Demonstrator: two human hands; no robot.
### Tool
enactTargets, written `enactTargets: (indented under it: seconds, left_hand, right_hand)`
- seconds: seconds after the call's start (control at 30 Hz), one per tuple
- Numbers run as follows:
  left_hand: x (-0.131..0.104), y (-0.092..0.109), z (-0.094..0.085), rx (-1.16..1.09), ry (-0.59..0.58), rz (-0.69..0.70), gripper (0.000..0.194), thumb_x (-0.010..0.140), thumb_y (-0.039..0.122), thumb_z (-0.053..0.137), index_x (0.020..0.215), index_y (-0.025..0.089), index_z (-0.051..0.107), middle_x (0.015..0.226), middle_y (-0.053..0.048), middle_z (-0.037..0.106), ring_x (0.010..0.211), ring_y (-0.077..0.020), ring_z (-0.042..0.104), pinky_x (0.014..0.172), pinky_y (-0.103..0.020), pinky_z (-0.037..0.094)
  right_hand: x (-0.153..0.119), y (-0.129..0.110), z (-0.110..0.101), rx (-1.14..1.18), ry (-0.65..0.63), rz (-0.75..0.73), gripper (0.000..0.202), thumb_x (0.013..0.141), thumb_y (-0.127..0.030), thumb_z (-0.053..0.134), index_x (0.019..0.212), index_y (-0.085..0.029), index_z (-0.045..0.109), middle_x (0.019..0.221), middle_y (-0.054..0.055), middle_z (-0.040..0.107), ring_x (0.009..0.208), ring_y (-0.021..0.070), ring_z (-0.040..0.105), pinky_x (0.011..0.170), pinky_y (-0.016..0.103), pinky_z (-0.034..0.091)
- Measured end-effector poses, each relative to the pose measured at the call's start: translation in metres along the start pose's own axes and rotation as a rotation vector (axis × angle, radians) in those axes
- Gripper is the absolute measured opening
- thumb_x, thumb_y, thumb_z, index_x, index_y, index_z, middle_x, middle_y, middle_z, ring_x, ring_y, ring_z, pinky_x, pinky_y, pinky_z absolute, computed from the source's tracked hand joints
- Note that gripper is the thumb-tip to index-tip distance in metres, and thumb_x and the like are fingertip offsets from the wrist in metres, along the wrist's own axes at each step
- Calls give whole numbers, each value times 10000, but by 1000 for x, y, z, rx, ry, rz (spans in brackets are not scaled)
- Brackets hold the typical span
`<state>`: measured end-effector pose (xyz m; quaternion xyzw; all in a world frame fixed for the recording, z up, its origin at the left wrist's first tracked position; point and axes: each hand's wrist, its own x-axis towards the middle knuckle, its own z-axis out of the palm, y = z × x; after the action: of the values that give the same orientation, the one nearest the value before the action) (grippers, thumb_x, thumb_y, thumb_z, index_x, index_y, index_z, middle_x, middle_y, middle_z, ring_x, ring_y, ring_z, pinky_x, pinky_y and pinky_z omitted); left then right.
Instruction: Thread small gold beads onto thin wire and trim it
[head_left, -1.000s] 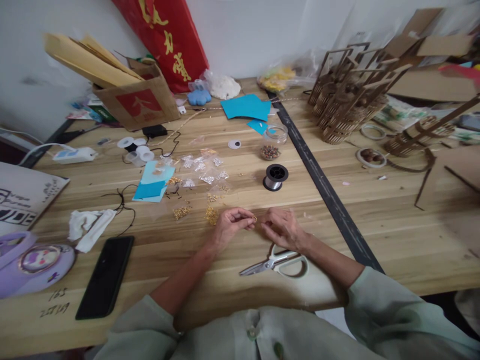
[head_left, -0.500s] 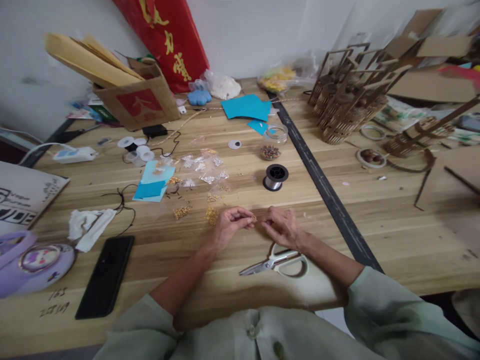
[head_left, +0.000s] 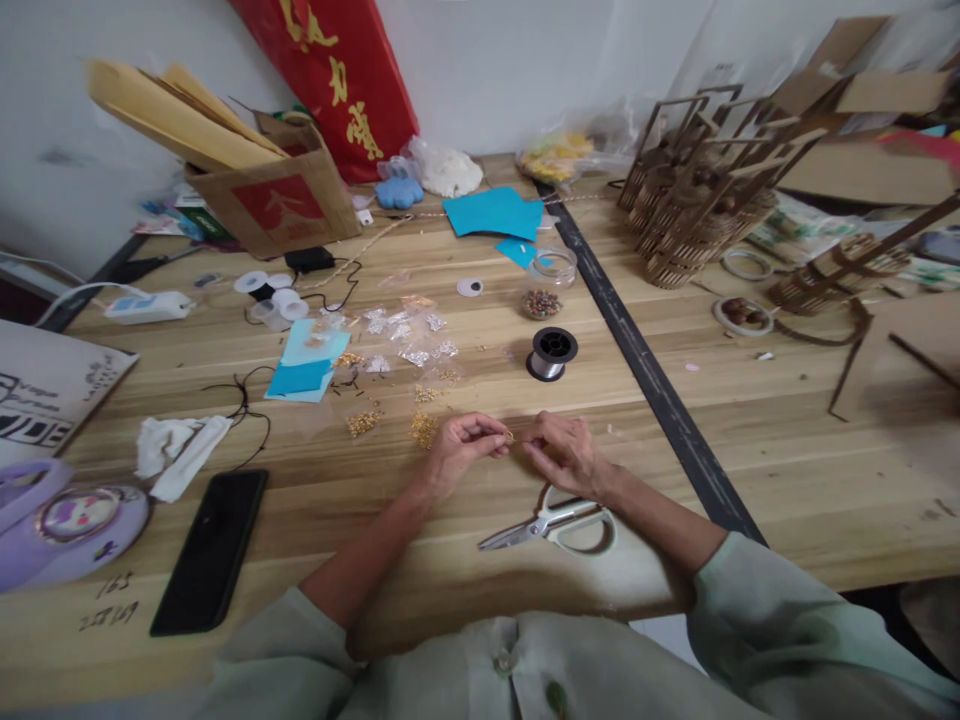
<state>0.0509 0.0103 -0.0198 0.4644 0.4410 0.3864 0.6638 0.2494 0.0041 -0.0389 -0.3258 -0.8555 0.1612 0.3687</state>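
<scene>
My left hand is closed in a pinch on a small gold ring-shaped piece, which pokes out at the fingertips. Just to its right, my right hand has its fingers curled and pressed together; whatever they hold is too small to make out. Scissors with white handles lie below my right hand, blades pointing left. Beyond the hands stands a black spool of thin clear line. Small gold beads lie in a pile beside my left hand, with another gold bead pile farther left.
Bags of silver pieces, blue cards and a jar of beads lie beyond the hands. A black phone and a purple case are at left. Wooden baskets stand at back right; a black strip crosses the table.
</scene>
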Motion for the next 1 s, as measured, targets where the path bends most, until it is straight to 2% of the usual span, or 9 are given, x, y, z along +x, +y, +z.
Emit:
enactTargets:
  seconds: [1.0]
  left_hand:
    - [0, -4, -1, -11, -16, 11, 203, 644, 256, 764, 769, 117, 684, 686, -43, 701, 616, -130, 636, 623, -250, 522]
  right_hand:
    - [1, -3, -1, 6, -5, -4, 39, 869, -178, 515, 896, -187, 542, 705, 13, 560, 597, 116, 519, 548, 226, 386]
